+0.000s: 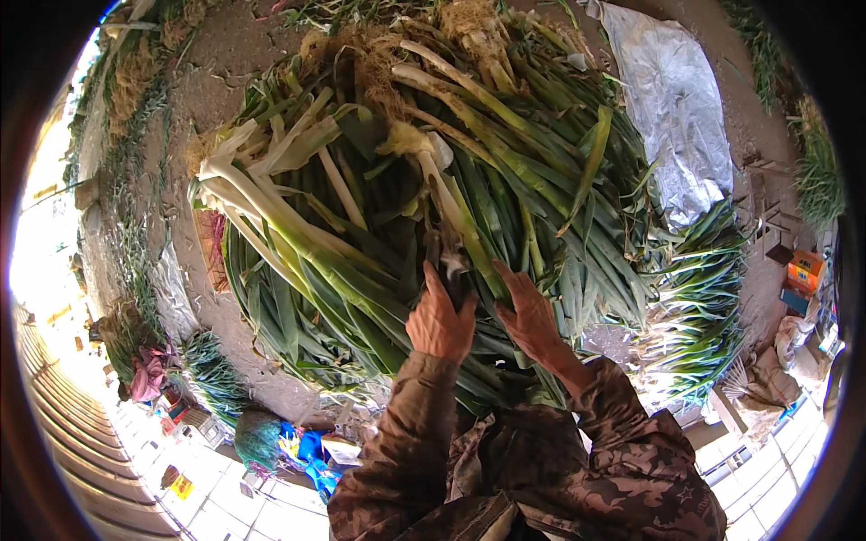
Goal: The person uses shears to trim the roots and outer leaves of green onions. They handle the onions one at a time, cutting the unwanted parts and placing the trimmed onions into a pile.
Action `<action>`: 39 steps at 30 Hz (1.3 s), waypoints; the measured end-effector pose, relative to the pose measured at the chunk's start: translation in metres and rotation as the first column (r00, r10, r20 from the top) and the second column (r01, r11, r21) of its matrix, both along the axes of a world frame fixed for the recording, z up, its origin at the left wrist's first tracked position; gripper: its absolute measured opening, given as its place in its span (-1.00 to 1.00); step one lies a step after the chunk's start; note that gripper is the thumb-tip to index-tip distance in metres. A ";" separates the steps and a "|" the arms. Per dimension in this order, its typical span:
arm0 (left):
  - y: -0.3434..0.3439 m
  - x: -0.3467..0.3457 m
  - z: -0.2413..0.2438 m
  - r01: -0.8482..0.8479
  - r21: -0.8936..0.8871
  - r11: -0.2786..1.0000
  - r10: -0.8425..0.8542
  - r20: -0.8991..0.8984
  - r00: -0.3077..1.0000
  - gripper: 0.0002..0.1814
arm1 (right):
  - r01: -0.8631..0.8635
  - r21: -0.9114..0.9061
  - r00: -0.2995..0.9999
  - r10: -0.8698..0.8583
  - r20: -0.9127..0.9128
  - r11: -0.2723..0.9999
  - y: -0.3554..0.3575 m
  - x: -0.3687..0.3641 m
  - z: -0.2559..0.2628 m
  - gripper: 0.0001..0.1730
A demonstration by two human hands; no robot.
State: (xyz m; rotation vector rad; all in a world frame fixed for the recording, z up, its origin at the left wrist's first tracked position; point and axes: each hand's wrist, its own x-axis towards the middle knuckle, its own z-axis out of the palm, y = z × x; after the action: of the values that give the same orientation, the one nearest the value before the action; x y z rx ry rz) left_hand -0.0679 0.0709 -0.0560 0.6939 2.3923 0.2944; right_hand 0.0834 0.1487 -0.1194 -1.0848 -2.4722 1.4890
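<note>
A long leek (467, 223) with a pale stalk and yellowish roots (409, 140) lies on top of a broad heap of leeks (588, 203). My right hand (538, 324) has its fingers and thumb around the green upper part of that stalk. Beside it, my left hand (441, 323) points its index finger forward, with the thumb apart, at a dark, withered leaf (438, 220) along the stalk. Blur at the left fingertips hides whether they pinch it. To the left, a group of white-stemmed leeks (270, 203) lies with leaves trailing towards me.
Silvery plastic sheeting (676, 115) covers ground at the upper right. Below it lies a row of thinner green onions (697, 304). An orange box (805, 270) stands far right. Left are a reddish mesh bundle (215, 243), more green onions (210, 368) and a green net bag (257, 436).
</note>
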 end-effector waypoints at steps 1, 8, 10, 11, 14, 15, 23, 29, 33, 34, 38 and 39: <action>-0.003 0.005 0.000 0.007 -0.010 1.000 -0.007 0.001 1.000 -0.01 | -0.009 -0.003 1.000 0.009 0.011 1.000 0.001 -0.002 0.001 -0.01; 0.036 -0.048 -0.023 0.022 -0.011 1.000 -0.024 -0.162 0.987 -0.03 | -0.038 0.041 0.998 0.036 0.047 0.998 -0.001 -0.008 -0.016 -0.06; 0.036 -0.055 -0.022 0.000 -0.026 1.000 -0.004 -0.136 0.991 -0.03 | -0.061 0.053 0.996 0.058 0.067 0.997 0.000 -0.007 -0.024 -0.08; 0.035 -0.057 -0.021 -0.012 -0.034 0.999 0.008 -0.125 0.992 -0.03 | -0.074 0.058 0.995 0.070 0.076 0.996 0.000 -0.008 -0.027 -0.09; 0.018 -0.045 -0.015 0.045 -0.010 0.999 -0.046 -0.082 0.996 -0.01 | -0.008 0.011 0.994 0.006 0.107 1.000 0.003 -0.014 -0.032 -0.20; 0.017 -0.039 -0.012 0.062 -0.012 0.998 -0.063 -0.052 0.997 0.00 | 0.024 0.009 0.993 -0.025 0.118 1.000 0.006 -0.015 -0.035 -0.22; -0.043 0.017 0.016 0.007 0.032 0.999 -0.011 0.097 0.995 0.03 | 0.145 -0.035 0.929 -0.124 0.350 0.989 0.015 -0.042 -0.029 -0.36; -0.056 0.023 0.027 -0.021 0.170 0.985 0.006 0.087 0.996 0.05 | -0.068 0.513 0.983 -0.032 0.183 0.856 0.014 -0.030 -0.015 -0.51; -0.043 0.002 0.024 -0.075 0.210 0.975 0.055 0.100 0.994 0.02 | -0.092 0.441 0.973 -0.013 0.229 0.893 -0.002 -0.002 0.037 -0.54; -0.039 -0.004 0.020 -0.084 0.195 0.977 0.064 0.107 0.992 0.02 | -0.068 0.299 0.949 -0.031 0.314 0.952 -0.007 0.004 0.043 -0.56; -0.018 -0.019 0.013 -0.055 0.145 0.988 0.033 0.153 0.988 0.00 | -0.041 0.128 0.945 -0.003 0.328 0.991 -0.014 0.019 0.048 -0.58; -0.013 -0.019 0.015 -0.028 0.136 0.990 0.005 0.164 0.986 -0.01 | -0.017 0.027 0.956 0.009 0.293 0.999 -0.011 0.025 0.044 -0.56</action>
State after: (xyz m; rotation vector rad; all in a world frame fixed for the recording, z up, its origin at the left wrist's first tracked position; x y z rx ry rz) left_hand -0.0865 0.0583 -0.0408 0.6845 2.2381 0.5077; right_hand 0.1080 0.1376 -0.0751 -1.3771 -2.6848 1.3778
